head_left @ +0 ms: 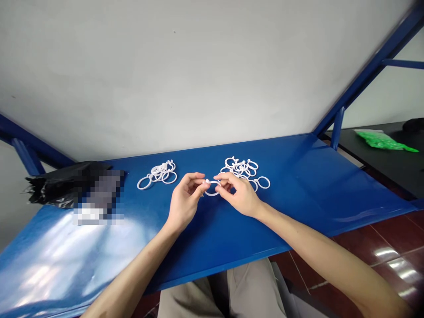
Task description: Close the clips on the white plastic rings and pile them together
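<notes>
Between my two hands is a white plastic ring [212, 194] with a small knob on its rim, held a little above the blue table. My left hand [187, 196] pinches the ring's left side, near the knob. On the right side, the thumb and fingers of my right hand [239, 192] grip the same ring. A loose pile of similar white rings [161, 171] lies to the left of my hands. Another pile of white rings [240, 167] lies just behind my right hand, which partly hides it.
The blue table [285, 176] meets a pale wall [198, 79] at the back. Black plastic bags [59, 183] lie at the left, beside a blurred-out item [101, 194]. Blue metal bars [367, 66] slope at both sides. A bright green bag [380, 139] rests on a dark table at right.
</notes>
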`<act>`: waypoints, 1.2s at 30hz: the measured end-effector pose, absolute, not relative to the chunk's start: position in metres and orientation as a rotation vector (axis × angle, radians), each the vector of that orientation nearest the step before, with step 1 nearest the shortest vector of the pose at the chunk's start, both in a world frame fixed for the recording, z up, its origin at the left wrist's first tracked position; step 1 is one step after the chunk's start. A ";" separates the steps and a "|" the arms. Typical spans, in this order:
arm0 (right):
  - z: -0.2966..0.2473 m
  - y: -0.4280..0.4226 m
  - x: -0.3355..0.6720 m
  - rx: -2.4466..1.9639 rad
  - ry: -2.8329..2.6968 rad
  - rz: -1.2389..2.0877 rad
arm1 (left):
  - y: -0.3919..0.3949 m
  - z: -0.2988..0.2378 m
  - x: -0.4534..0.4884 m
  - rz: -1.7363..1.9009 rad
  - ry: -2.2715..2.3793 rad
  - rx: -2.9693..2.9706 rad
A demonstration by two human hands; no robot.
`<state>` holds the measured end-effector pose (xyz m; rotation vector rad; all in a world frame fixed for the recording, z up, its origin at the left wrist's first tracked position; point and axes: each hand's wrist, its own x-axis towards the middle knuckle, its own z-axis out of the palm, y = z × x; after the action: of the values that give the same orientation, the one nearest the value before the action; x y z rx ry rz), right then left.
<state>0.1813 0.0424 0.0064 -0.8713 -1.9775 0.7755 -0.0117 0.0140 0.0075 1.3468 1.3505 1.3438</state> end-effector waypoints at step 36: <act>0.030 0.092 0.268 -1.681 -2.240 0.148 | 0.039 -0.013 -0.060 0.700 2.001 2.369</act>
<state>0.2679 0.0924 0.0296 -1.6809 -2.2404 0.1478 -0.0599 0.0395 -0.0128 2.3688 2.0014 0.6997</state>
